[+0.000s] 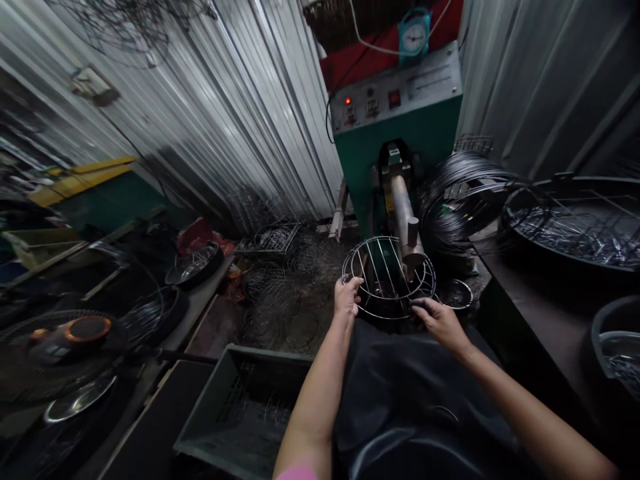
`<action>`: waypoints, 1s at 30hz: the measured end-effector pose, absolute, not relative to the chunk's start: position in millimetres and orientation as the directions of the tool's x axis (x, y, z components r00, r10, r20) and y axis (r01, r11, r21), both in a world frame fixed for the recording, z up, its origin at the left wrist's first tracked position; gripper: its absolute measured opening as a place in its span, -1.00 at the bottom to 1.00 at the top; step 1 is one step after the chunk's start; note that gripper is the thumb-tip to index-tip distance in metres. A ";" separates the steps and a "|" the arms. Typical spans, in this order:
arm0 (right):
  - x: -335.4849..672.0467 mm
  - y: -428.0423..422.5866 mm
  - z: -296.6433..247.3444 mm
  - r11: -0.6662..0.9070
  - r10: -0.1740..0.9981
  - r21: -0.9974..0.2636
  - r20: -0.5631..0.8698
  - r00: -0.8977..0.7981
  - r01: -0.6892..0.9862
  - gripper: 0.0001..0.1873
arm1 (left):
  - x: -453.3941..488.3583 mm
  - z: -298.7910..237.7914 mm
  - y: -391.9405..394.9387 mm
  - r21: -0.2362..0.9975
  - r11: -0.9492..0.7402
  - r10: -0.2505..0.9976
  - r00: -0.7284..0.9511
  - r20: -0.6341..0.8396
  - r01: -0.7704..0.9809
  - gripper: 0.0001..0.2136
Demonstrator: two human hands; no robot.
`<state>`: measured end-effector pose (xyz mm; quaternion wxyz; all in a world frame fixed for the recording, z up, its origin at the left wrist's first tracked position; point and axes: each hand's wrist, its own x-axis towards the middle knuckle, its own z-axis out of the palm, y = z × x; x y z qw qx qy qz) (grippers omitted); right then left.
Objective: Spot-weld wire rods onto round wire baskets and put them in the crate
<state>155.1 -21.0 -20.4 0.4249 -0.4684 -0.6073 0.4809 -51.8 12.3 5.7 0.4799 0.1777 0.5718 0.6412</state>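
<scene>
Holding the round wire frame [387,279] level under the green machine's arm [403,215], left hand [347,297] and right hand [440,324] both pinching its rim, steady alignment needed.

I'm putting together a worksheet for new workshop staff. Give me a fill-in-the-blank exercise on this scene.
1. The left hand and the right hand hold one wire frame, whose outline is ___.
2. The body of the machine behind the frame is painted ___.
3. On its control panel, a small lamp glows ___.
4. The grey crate lies on the person's ___ side.

Missing words: round; green; red; left.
</scene>
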 end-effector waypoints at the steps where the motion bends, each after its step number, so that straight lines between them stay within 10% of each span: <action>1: 154.7 -20.2 -21.5 0.094 0.979 -0.979 0.058 -0.198 0.179 -0.58 | -52.3 5.0 12.5 0.906 0.111 0.819 -0.479 -0.316 -0.408 -0.62; 30: 162.4 -3.5 -16.1 0.136 0.977 -0.969 0.098 -0.188 0.206 -0.68 | -47.0 4.0 36.3 0.892 0.150 0.844 -0.414 -0.340 -0.427 -0.69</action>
